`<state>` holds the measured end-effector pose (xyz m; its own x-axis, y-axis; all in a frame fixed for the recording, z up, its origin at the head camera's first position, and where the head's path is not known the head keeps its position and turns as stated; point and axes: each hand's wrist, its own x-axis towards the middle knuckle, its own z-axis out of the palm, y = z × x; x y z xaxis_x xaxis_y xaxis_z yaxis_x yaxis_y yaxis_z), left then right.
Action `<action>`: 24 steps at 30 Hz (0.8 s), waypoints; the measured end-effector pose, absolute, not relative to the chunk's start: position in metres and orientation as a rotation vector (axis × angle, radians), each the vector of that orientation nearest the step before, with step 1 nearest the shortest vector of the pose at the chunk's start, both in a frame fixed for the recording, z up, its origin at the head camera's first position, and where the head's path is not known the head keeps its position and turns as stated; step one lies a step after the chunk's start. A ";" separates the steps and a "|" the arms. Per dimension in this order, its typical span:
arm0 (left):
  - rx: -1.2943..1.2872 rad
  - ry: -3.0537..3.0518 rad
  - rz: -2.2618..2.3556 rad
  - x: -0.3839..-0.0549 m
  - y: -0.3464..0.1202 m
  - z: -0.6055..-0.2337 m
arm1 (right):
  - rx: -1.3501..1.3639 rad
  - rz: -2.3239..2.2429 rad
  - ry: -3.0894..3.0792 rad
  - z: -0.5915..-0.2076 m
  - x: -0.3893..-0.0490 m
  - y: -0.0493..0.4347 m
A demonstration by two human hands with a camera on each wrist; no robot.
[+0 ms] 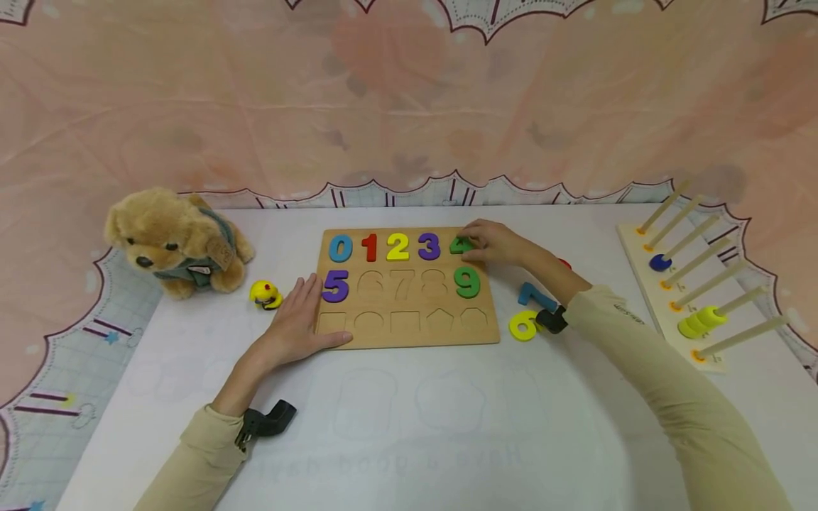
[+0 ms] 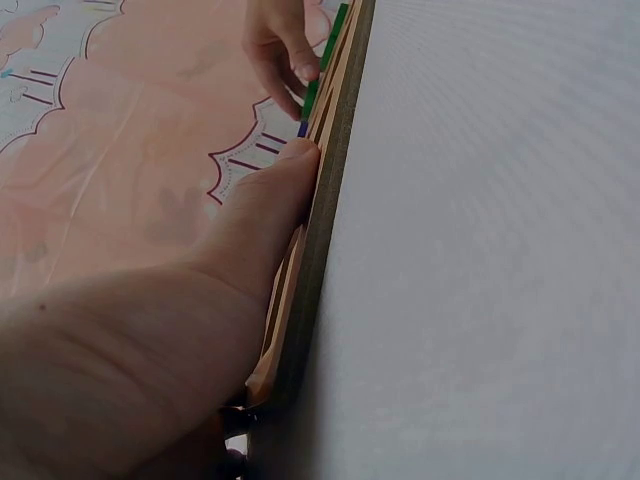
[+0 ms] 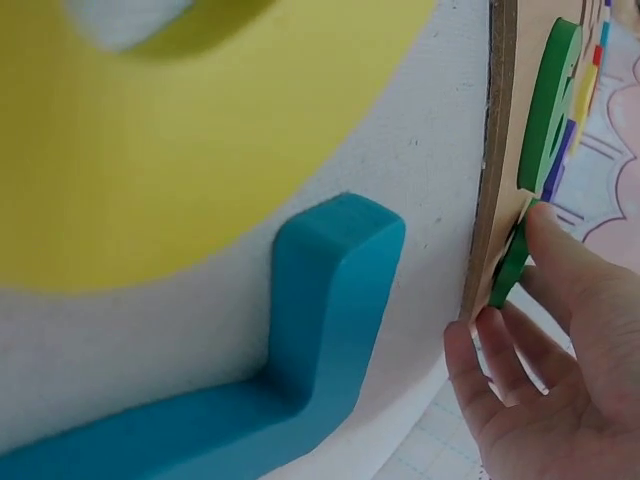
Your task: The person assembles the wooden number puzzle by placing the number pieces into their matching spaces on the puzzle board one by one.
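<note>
A wooden number puzzle board (image 1: 396, 341) lies on the white table. Pieces 0 (image 1: 341, 248), 1 (image 1: 369, 248), 2 (image 1: 397, 247) and 3 (image 1: 429, 246) line its top row; a purple 5 (image 1: 335, 286) and green 9 (image 1: 466, 282) are in the middle row. At the top right corner, my right hand (image 1: 495, 243) pinches the green number 4 (image 3: 512, 262) between thumb and fingers, partly covering it. My left hand (image 1: 294, 323) rests along the board's left edge, fingers extended, its thumb lying over the near corner.
Right of the board lie a blue 7 (image 1: 535, 294), a yellow 6 (image 1: 524, 326) and a mostly hidden red piece (image 1: 565, 263). A pegged stand (image 1: 658, 305) occupies the right side. A plush dog (image 1: 179, 245) and small yellow toy (image 1: 265, 294) are at left.
</note>
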<state>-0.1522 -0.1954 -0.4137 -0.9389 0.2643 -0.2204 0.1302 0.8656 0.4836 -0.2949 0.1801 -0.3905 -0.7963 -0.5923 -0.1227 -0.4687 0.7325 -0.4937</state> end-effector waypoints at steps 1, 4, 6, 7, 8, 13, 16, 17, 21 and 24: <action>0.295 2.759 0.685 -0.152 -0.196 -0.414 | -0.829 -0.655 2.661 -0.390 -0.295 0.180; 0.293 2.760 0.686 -0.153 -0.196 -0.414 | -0.819 -0.649 2.659 -0.390 -0.296 0.179; 0.294 2.760 0.688 -0.152 -0.196 -0.414 | -0.808 -0.639 2.658 -0.389 -0.296 0.179; 0.295 2.759 0.689 -0.152 -0.196 -0.414 | -0.803 -0.632 2.661 -0.389 -0.296 0.178; 0.296 2.759 0.689 -0.152 -0.196 -0.414 | -0.798 -0.622 2.664 -0.389 -0.296 0.178; 0.300 2.761 0.690 -0.152 -0.196 -0.415 | -0.770 -0.615 2.670 -0.387 -0.295 0.177; 0.300 2.764 0.688 -0.152 -0.196 -0.415 | -0.762 -0.628 2.663 -0.386 -0.295 0.177; 0.300 2.764 0.686 -0.152 -0.196 -0.415 | -0.767 -0.625 2.663 -0.385 -0.294 0.177; 0.303 2.765 0.683 -0.152 -0.196 -0.414 | -0.767 -0.669 2.687 -0.381 -0.290 0.182; 0.308 2.763 0.682 -0.152 -0.195 -0.413 | -0.763 -0.734 2.733 -0.375 -0.283 0.193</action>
